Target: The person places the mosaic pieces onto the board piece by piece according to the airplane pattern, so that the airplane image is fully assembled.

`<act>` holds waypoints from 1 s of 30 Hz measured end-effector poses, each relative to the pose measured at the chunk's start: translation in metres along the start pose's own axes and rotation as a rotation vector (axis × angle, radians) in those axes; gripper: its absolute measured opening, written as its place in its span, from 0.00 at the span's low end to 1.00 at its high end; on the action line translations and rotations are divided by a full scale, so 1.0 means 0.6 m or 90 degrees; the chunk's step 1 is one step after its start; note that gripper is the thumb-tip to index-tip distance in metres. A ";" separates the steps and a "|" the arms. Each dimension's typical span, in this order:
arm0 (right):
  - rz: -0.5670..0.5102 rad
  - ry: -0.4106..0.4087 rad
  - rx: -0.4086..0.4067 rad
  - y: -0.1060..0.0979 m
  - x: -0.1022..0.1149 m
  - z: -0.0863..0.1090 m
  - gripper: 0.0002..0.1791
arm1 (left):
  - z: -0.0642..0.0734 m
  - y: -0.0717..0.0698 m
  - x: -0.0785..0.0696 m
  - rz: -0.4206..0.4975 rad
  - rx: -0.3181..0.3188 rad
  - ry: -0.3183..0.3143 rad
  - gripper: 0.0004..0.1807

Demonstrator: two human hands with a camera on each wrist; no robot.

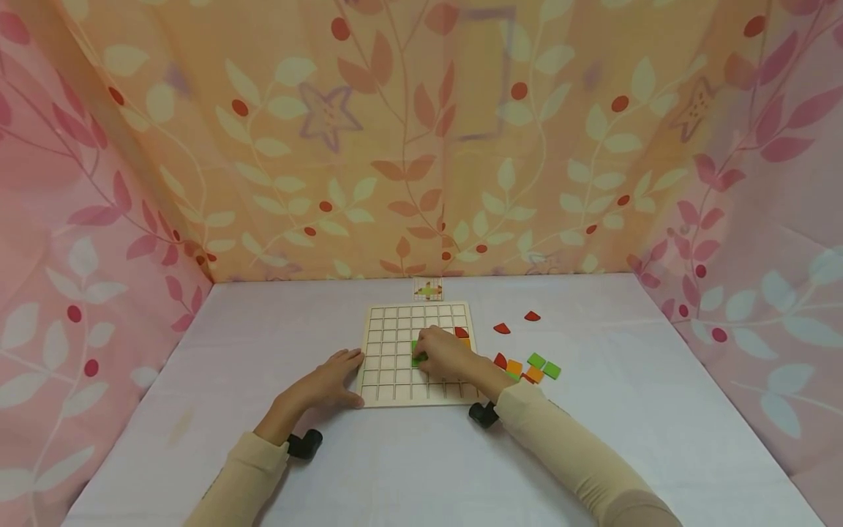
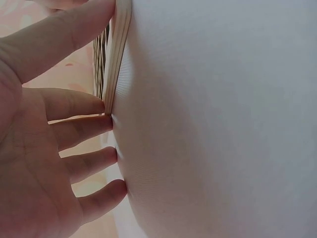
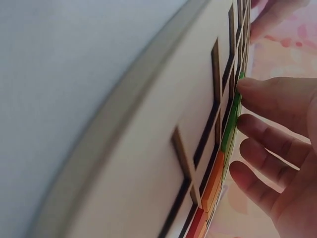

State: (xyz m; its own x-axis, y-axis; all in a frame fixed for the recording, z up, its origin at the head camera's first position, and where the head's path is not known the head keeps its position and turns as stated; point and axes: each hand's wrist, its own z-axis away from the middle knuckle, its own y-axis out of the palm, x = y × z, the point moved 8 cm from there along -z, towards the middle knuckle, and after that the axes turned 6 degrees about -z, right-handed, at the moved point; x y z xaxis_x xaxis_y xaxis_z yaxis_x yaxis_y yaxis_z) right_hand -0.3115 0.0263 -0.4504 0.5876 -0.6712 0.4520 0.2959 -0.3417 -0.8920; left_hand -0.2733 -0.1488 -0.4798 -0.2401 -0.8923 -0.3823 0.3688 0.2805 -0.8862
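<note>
In the head view a wooden grid board [image 1: 386,356] lies on the white table. My right hand [image 1: 446,353] is over its middle, thumb and index fingertips touching green square tiles [image 1: 415,354] on the grid. The right wrist view shows the green tiles [image 3: 229,130] under these spread fingertips, with an orange tile [image 3: 213,181] and a red piece [image 3: 196,222] nearer the camera. My left hand [image 1: 332,382] rests at the board's left edge. In the left wrist view its thumb and index finger touch the board's side [image 2: 119,59], while the other fingertips press the cloth.
Right of the board lie loose pieces: green squares [image 1: 552,370], orange squares [image 1: 514,367] and red quarter-circles [image 1: 502,329]. A small pattern card [image 1: 429,289] lies behind the board. A floral curtain [image 1: 421,146] encloses the table's back and sides.
</note>
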 end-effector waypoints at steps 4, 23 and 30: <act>-0.008 0.003 -0.004 -0.010 -0.003 0.004 0.08 | -0.002 -0.001 -0.001 0.001 0.002 -0.001 0.51; -0.087 0.071 -0.049 -0.092 -0.090 0.086 0.11 | 0.002 -0.003 -0.003 -0.003 -0.008 0.001 0.50; -0.120 0.143 -0.067 -0.111 -0.136 0.131 0.12 | 0.002 -0.001 -0.002 -0.004 -0.010 0.007 0.50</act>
State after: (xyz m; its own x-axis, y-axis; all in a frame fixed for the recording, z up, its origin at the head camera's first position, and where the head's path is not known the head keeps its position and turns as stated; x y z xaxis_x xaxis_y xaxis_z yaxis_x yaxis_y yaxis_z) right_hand -0.3201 0.1556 -0.4280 0.3448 -0.7145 0.6088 0.2974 -0.5320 -0.7928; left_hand -0.2722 -0.1484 -0.4787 -0.2515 -0.8902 -0.3799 0.3539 0.2808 -0.8921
